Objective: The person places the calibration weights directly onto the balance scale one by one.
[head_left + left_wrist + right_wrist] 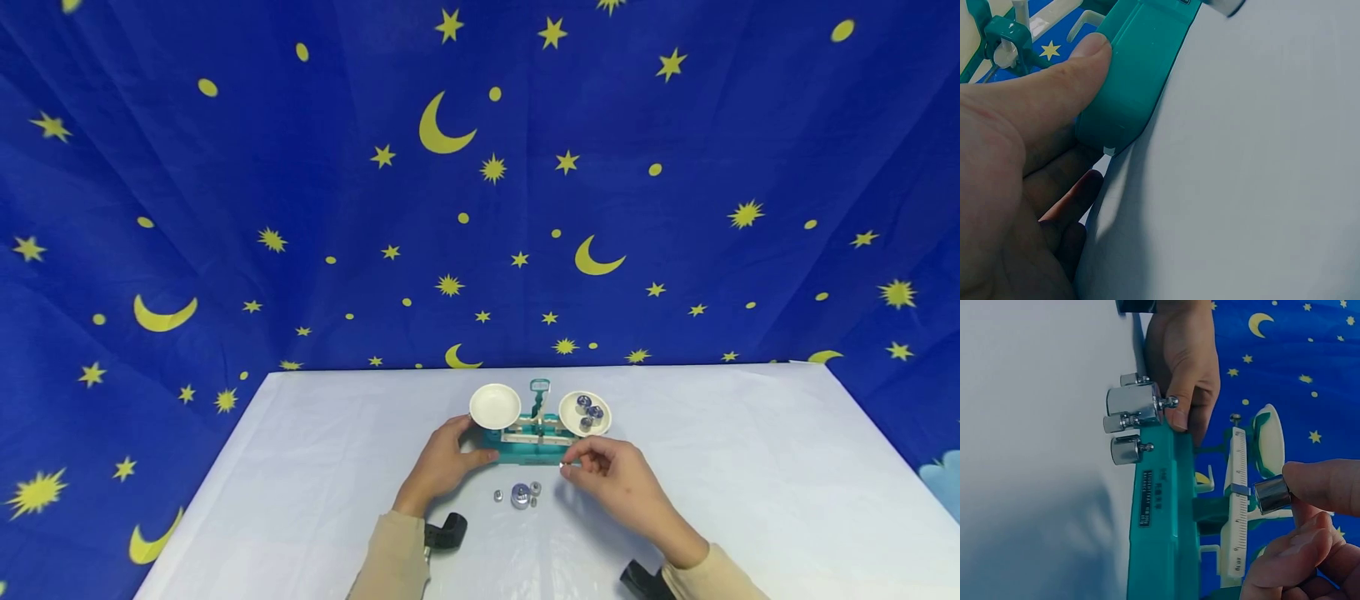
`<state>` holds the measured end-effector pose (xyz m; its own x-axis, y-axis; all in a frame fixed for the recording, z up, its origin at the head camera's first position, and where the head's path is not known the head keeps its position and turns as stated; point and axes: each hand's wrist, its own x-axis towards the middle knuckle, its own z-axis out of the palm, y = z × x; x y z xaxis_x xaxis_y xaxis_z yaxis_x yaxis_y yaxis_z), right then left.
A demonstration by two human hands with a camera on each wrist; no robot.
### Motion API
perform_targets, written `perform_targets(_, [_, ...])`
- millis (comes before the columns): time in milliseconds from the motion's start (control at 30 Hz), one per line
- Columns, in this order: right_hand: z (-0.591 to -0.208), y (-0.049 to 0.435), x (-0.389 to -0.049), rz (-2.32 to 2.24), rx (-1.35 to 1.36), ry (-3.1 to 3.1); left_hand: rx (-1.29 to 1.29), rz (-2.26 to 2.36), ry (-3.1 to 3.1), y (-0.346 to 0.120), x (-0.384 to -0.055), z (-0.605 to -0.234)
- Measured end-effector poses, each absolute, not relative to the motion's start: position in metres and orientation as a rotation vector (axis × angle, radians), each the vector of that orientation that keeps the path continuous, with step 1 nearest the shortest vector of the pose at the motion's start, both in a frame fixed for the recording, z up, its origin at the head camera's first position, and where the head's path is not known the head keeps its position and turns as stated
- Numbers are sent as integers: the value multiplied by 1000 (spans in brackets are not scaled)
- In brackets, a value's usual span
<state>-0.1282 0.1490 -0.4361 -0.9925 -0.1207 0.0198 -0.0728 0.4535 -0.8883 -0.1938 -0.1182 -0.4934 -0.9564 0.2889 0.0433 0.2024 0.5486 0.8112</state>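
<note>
A balance scale with a teal base (pixel 525 454) stands on the table, with a cream left pan (pixel 495 407) and right pan (pixel 565 414). Three metal weights (pixel 595 412) sit in the right pan; nothing lies in the left one. My left hand (pixel 442 462) grips the base's left end, thumb (pixel 1088 53) on its front and fingers round the end. Between thumb and index finger, my right hand (pixel 618 483) pinches a small metal weight (pixel 1272 494). It is held in front of the scale's right half, close by the graduated beam (pixel 1238 519).
In front of the base stand a large knobbed weight (pixel 521 497) and several smaller ones, one small weight (pixel 498 496) apart to the left. White cloth covers the table (pixel 300 475). A blue star-patterned curtain (pixel 360 208) hangs behind it.
</note>
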Motion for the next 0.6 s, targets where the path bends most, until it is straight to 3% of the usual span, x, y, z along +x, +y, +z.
perform_targets(600, [-420,157,-136,-1639,-238,2758,438,1388,2684,-118,-195,-495])
